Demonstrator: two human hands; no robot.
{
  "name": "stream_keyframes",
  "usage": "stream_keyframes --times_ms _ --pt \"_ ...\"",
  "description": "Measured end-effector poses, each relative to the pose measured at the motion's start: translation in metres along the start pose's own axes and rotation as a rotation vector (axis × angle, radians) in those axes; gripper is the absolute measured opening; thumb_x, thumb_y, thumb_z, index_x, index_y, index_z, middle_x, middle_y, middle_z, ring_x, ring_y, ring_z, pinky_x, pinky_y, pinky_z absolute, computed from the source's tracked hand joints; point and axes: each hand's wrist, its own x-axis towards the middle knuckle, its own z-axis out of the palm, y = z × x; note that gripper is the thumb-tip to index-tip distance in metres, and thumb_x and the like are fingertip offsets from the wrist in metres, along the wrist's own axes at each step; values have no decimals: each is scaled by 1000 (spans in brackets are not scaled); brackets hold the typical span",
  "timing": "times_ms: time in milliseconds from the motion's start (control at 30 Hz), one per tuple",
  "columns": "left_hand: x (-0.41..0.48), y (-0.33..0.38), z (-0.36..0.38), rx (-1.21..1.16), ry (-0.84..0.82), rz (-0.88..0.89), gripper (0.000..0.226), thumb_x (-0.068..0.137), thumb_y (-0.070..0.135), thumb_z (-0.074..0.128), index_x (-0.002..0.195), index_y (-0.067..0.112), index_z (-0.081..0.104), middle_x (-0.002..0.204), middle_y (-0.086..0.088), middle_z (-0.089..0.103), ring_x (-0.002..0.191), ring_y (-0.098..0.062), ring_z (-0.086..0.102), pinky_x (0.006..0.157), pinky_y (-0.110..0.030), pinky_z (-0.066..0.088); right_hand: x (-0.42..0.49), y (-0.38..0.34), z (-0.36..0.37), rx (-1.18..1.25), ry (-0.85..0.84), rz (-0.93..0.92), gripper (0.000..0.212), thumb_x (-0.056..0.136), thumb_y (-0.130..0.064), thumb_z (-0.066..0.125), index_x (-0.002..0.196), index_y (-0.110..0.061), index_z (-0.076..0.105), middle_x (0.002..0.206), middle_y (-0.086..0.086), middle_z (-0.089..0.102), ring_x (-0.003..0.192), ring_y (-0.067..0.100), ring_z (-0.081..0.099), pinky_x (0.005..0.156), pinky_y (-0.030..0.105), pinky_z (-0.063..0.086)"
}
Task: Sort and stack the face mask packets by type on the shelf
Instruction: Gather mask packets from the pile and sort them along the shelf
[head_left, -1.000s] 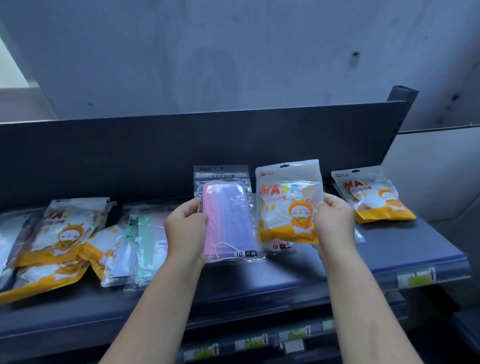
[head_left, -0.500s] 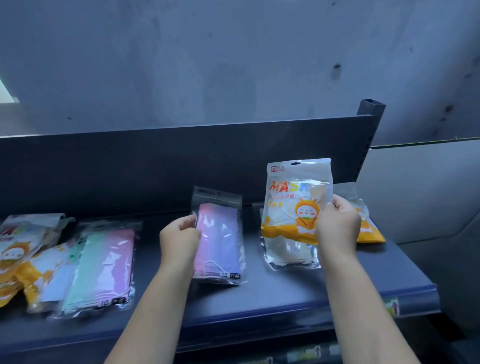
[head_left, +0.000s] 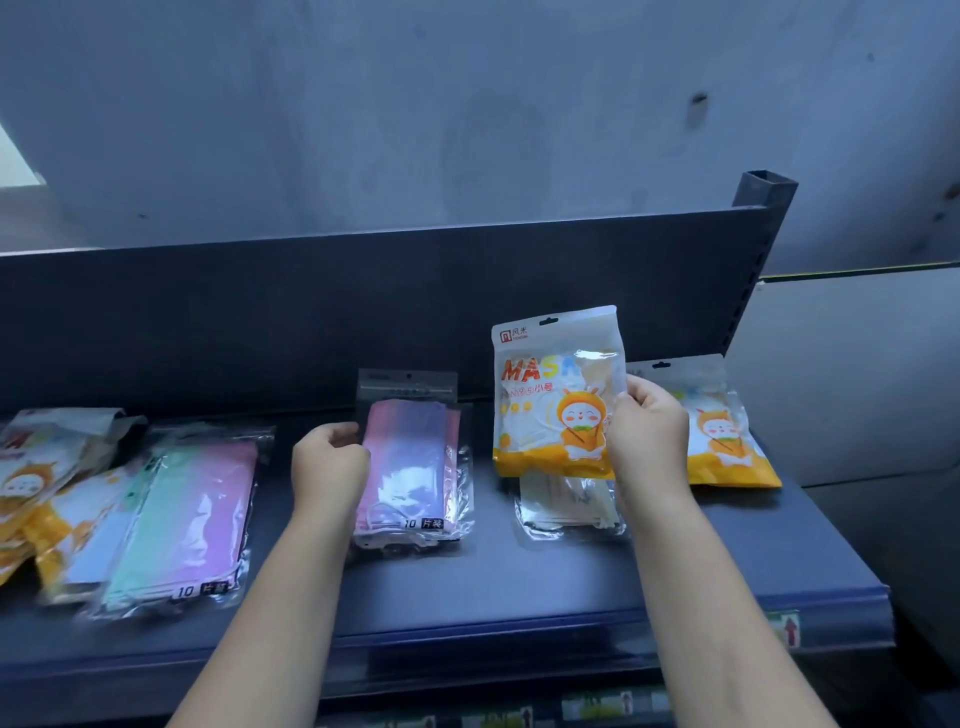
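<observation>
My right hand (head_left: 647, 434) grips an orange-and-white cartoon mask packet (head_left: 556, 395), held upright above a clear packet of pale masks (head_left: 569, 506) lying on the shelf (head_left: 519, 587). My left hand (head_left: 328, 464) holds the left edge of a clear packet of pink and purple masks (head_left: 413, 462), which lies on the shelf's middle on top of another clear packet. A second orange cartoon packet (head_left: 727, 436) lies at the right. At the left lie a green-pink packet (head_left: 187, 514) and a heap of orange cartoon packets (head_left: 36, 467).
The shelf's dark back panel (head_left: 363, 312) rises behind the packets, with an upright post (head_left: 763, 197) at its right end. Bare shelf shows along the front edge. Price labels (head_left: 787, 629) sit on the front lip, and a lower shelf lies below.
The pink-purple packet has come down from mid-air onto the shelf's middle under my left hand. My right hand has carried the orange packet rightward and kept it raised above the clear packet.
</observation>
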Motion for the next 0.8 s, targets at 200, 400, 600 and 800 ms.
stream_keyframes --times_ms 200,400,600,800 --pt "12 -4 0 -13 -32 -69 46 83 -7 58 124 9 70 116 -13 71 110 -31 66 92 -37 53 -3 -7 11 27 -26 -2 33 94 -14 45 90 -17 77 97 25 75 76 43 69 73 76 55" --pt "2 -3 9 94 -92 -20 44 78 3 54 116 16 71 105 -8 75 95 -32 71 85 -43 60 -6 -13 17 29 -41 53 36 104 -10 46 94 -18 80 90 10 81 90 38 78 77 62 64" --pt "-11 0 13 345 -55 150 39 83 13 51 118 19 68 112 -3 70 106 -33 61 83 -38 51 -9 -18 19 22 -94 68 38 104 -6 48 86 -20 79 89 7 82 85 26 79 78 54 66" --pt "-51 33 42 163 -158 324 20 97 26 56 103 21 74 101 6 76 103 -21 68 83 -34 59 4 -9 5 134 -157 183 34 104 -1 51 94 -20 78 77 -2 82 76 18 80 62 35 62"
